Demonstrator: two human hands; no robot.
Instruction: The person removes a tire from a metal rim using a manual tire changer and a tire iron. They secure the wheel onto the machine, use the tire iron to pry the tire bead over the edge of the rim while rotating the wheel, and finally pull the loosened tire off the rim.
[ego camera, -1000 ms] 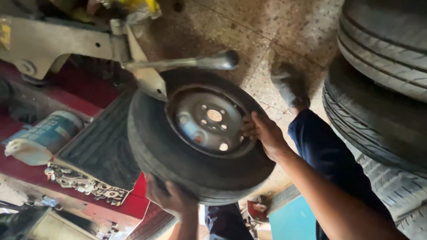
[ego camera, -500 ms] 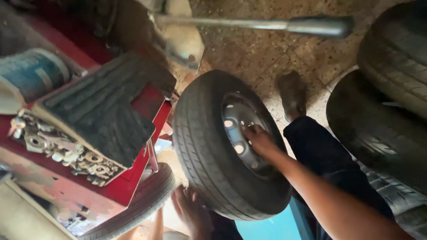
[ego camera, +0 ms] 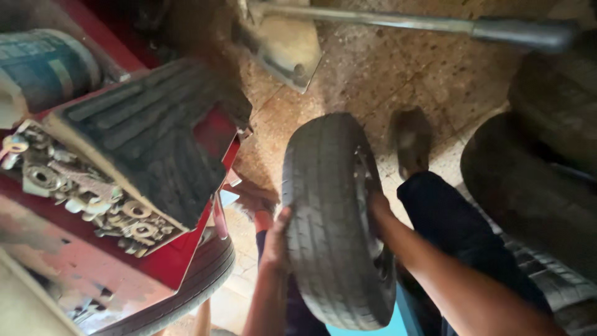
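Now both hands grip the wheel (ego camera: 329, 224), held upright on edge: the left hand (ego camera: 277, 239) is spread flat on the tread, the right hand (ego camera: 377, 208) curled onto the rim side. Left of the grip stands a red machine (ego camera: 155, 261); right of it, tyres (ego camera: 528, 186).

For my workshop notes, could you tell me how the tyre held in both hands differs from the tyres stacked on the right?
The held tyre stands upright on edge, tread toward the camera; the stacked tyres lie flat on one another. The held tyre is gripped by the left hand and right hand; the stacked tyres go untouched. The held tyre shows a metal rim; no rim shows in the stack. Both are black, ribbed rubber.
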